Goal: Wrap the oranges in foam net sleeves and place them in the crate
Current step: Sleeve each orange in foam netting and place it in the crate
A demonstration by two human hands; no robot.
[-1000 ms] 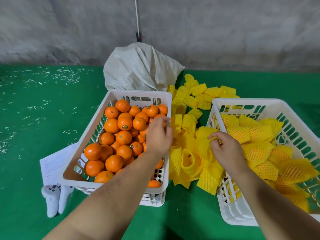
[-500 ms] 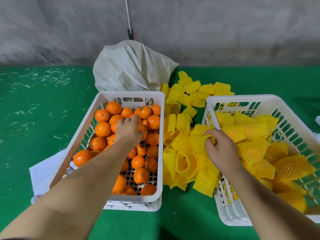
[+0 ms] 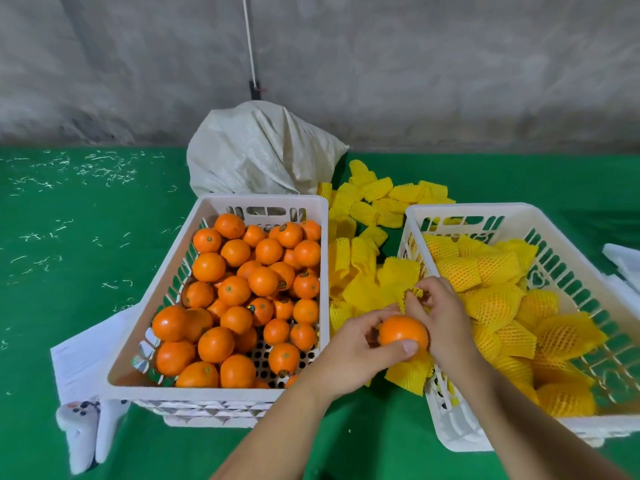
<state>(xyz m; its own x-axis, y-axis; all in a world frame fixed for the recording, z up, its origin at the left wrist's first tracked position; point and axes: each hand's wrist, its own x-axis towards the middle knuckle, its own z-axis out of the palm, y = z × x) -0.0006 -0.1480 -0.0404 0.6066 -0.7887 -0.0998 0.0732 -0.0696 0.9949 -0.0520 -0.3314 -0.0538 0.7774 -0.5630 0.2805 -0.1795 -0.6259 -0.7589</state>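
The left hand [image 3: 360,344] holds one orange [image 3: 403,332] between the two crates, thumb curled across its near side and fingers [image 3: 372,315] wrapped round the far side, above the loose yellow sleeves [image 3: 360,268] heaped on the green tabletop [image 3: 86,271]. The right hand [image 3: 440,317] is just beside it and pinches the rim of a sleeve [image 3: 414,293] with thumb and fingertips, the rest of that sleeve running back into the heap. The orange looks firm, smooth and round, with enough weight to roll out of a loose grip, so a cupped hold round its middle, as now, seems the safe one; its peel should stand moderate pressure. The sleeve is likely very light, soft and springy foam mesh that stretches wide and snaps back, and it may tear if pulled hard at a single strand; it is best taken at the open rim on opposite sides and spread before the fruit goes in. The left crate [image 3: 214,206] holds the bare oranges [image 3: 242,289], the right crate [image 3: 519,211] the wrapped ones [image 3: 495,303]. A few oranges carry small dark round stickers, too small to read. A white sheet [image 3: 79,358] under the left crate shows faint print, not legible. A pale sack [image 3: 256,150] stands behind.
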